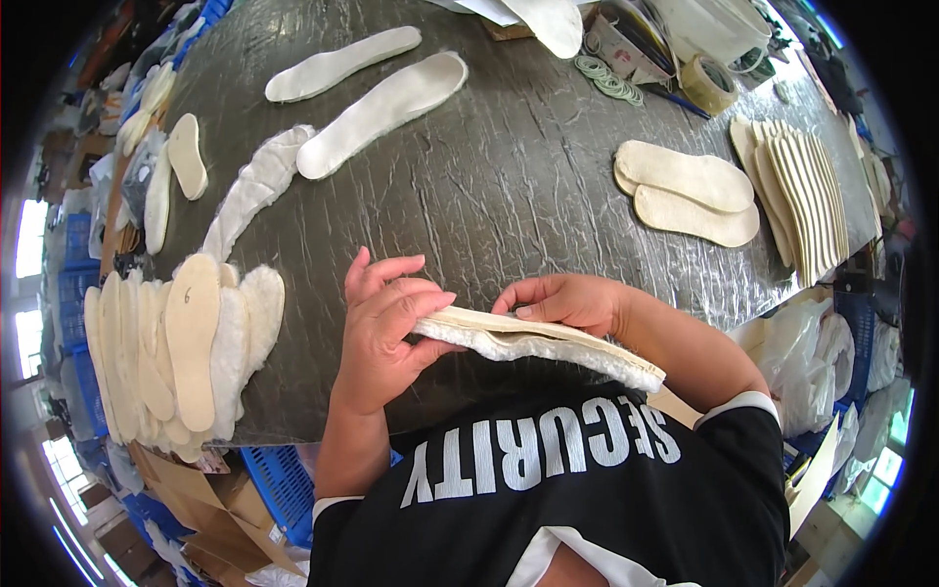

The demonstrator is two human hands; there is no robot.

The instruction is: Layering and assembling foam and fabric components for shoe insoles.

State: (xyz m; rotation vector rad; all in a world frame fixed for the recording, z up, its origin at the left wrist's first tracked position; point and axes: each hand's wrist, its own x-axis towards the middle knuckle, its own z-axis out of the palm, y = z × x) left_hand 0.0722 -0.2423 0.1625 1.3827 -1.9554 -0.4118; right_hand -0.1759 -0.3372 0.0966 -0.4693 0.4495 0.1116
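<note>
As we look down over the person's chest, the insole (577,342) is in mid-air between both hands, just past the shirt front and above the near edge of the table. It slants down to the right, cream on top, white fleece beneath, with a narrow gap between the two layers. We see the left hand (384,318) closed on its left end, thumb below, index finger above, other fingers raised. The right hand (570,303) is half curled, fingertips at the far edge near the middle; how firmly it holds, we cannot tell.

Around this, we find a dark, crinkled table (440,215). To the left stands a row of insoles (193,342), some fleecy, with a fleece strip (256,186) beyond. Farther off lie two white insoles (389,110), just apart. To the right we see two cream insoles (685,178) overlapping, then a leaning stack (804,201). Behind them sit a tape roll (708,85) and looped cord (608,80). The shirt (548,509) is black.
</note>
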